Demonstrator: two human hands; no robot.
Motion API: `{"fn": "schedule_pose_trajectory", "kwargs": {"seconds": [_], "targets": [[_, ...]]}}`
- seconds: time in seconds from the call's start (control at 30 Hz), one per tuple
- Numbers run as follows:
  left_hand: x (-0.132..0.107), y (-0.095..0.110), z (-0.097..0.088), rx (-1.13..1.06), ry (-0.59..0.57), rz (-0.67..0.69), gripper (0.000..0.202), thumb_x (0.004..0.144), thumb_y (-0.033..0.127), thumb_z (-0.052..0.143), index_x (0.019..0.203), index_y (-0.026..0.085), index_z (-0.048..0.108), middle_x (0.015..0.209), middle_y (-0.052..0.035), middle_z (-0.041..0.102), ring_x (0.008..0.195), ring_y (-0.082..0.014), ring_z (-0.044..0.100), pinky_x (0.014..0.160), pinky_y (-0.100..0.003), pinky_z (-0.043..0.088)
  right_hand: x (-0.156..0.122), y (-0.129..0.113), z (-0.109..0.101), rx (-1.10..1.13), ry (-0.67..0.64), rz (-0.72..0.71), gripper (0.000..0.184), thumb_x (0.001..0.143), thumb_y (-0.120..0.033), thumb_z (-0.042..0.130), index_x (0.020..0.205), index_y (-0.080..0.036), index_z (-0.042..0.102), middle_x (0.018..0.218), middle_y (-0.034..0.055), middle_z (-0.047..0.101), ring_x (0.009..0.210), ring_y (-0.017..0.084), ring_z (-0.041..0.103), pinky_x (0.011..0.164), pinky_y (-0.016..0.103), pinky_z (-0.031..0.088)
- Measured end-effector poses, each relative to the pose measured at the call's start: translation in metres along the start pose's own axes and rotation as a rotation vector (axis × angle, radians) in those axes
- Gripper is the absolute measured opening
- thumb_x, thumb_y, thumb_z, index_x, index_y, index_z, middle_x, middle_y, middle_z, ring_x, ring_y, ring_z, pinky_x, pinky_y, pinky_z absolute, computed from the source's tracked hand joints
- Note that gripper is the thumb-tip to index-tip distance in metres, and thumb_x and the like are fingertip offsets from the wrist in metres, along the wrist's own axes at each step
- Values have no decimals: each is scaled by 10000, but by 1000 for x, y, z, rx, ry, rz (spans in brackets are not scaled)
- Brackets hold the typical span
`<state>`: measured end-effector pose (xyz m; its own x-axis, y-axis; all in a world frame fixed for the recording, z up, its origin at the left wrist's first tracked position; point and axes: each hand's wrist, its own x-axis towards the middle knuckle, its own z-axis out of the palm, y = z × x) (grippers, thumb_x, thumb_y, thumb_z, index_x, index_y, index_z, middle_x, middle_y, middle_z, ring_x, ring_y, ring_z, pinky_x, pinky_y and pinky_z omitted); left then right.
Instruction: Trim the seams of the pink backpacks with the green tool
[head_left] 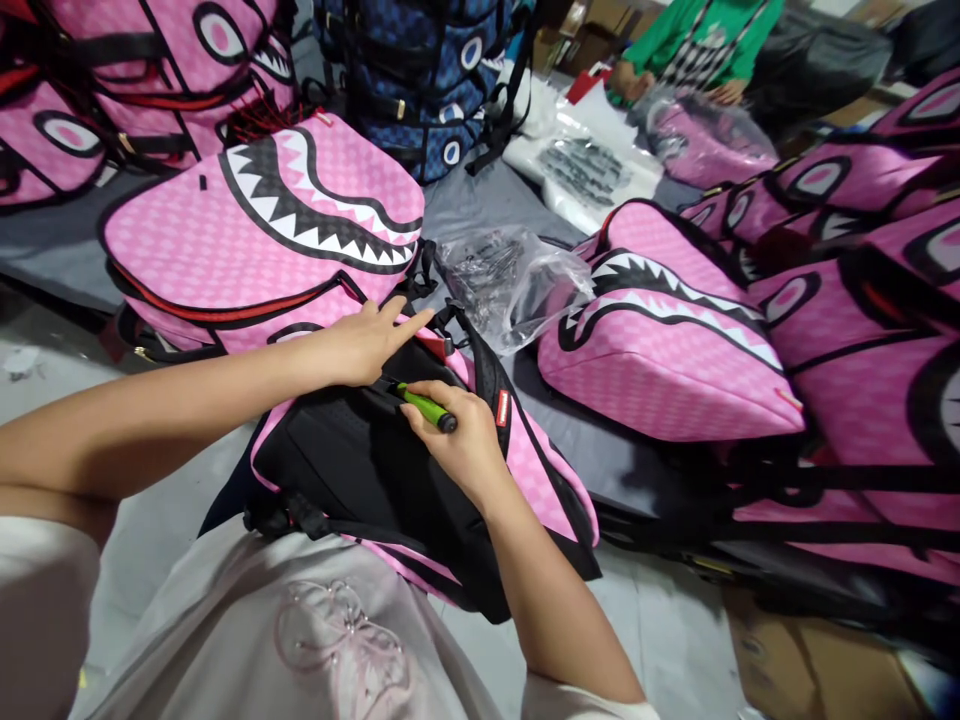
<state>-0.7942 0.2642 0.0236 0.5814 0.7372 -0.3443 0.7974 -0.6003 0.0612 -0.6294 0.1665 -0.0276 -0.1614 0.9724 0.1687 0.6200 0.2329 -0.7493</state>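
Note:
A pink backpack with a black back panel lies against my body, back side up. My left hand rests flat on its top edge near the handle, fingers stretched out. My right hand is closed round a small tool with a green handle, whose tip points at the black panel just below my left hand. A red label sits on the strap beside my right hand.
Pink shark-mouth backpacks lie on the grey table: one at left, one at right, more stacked far right. A crumpled clear plastic bag lies between them. A blue backpack stands behind. A person in green works opposite.

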Motion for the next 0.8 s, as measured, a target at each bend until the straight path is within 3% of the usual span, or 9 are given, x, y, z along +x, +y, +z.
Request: {"fn": "schedule_pose_trajectory", "kwargs": {"seconds": [0.13,0.27,0.4,0.57,0.67,0.8], "targets": [[-2,-2,0,-14,8,-5,1043,845,116,651,1627,297,-15,1682,-177,126,1445,-393,367,1032,-415,491,-1,-6,8,20,36,-1,154,875,-247,696,1020,-255,747,995,29,796,887,220,743,845,335,561],[-1,-4,1,-16,-4,16,1049,843,117,654,1630,294,-17,1689,-178,108,1435,-403,379,1054,-424,473,-2,-12,13,-114,111,36,131,877,-282,696,994,-252,749,934,34,797,835,227,741,820,343,548],[1,-5,1,-9,-22,17,1062,840,103,639,1625,300,-50,1689,-196,93,1449,-403,367,1044,-423,480,-1,-17,18,-47,97,11,140,881,-265,686,1005,-236,746,944,30,799,826,209,739,821,321,543],[-1,-6,0,-4,-10,22,1053,827,99,640,1628,298,-14,1695,-177,105,1427,-391,395,1027,-413,498,-2,-21,17,-203,126,72,149,876,-269,676,1000,-234,750,889,46,793,802,238,732,781,348,524],[-2,-6,1,-12,3,13,1045,828,106,642,1628,301,-1,1696,-162,118,1426,-384,396,1017,-407,507,-4,-19,15,-131,110,61,137,880,-268,674,993,-235,745,892,34,794,796,223,734,780,333,523],[-3,-7,2,-30,14,8,1051,822,97,630,1625,318,-11,1697,-153,124,1417,-364,416,1014,-404,509,-7,-15,18,-105,185,111,124,888,-295,670,961,-231,747,866,37,792,770,223,731,767,334,521]]}}
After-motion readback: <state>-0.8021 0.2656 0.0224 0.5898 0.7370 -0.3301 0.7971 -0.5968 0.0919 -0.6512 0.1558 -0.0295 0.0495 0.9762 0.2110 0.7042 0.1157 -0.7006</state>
